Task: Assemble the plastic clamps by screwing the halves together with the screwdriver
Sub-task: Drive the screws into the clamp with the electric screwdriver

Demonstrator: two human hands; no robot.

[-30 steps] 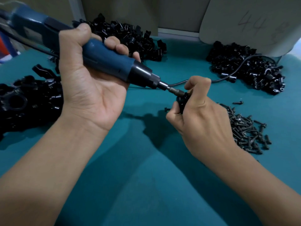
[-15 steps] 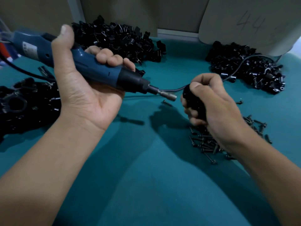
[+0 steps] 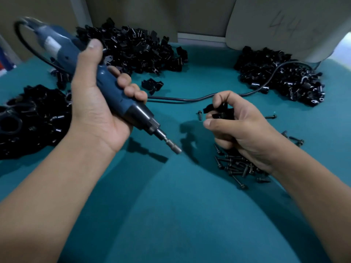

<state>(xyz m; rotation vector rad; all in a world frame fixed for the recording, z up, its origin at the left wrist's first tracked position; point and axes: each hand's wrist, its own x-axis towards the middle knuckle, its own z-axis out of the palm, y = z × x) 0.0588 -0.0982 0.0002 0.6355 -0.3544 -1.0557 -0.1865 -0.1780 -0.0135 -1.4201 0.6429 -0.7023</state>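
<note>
My left hand (image 3: 95,111) grips a blue electric screwdriver (image 3: 114,92), its metal bit (image 3: 171,146) tilted down and to the right, free of any part. A black plastic clamp (image 3: 218,112) sits between the fingers of my right hand (image 3: 239,128), which hovers just above a heap of black screws (image 3: 237,166). Bit and clamp are well apart. Most of the clamp is hidden by my fingers.
Heaps of black clamp parts lie at the back centre (image 3: 136,48), back right (image 3: 281,76) and left (image 3: 32,118). The screwdriver's black cord (image 3: 190,99) crosses the teal table (image 3: 180,215). A loose clamp part (image 3: 152,85) and stray screws (image 3: 199,114) lie nearby. A beige board (image 3: 284,23) stands behind.
The bit came off the clamp and swung down toward me. My right hand carried the clamp right and lower, over the screw heap.
</note>
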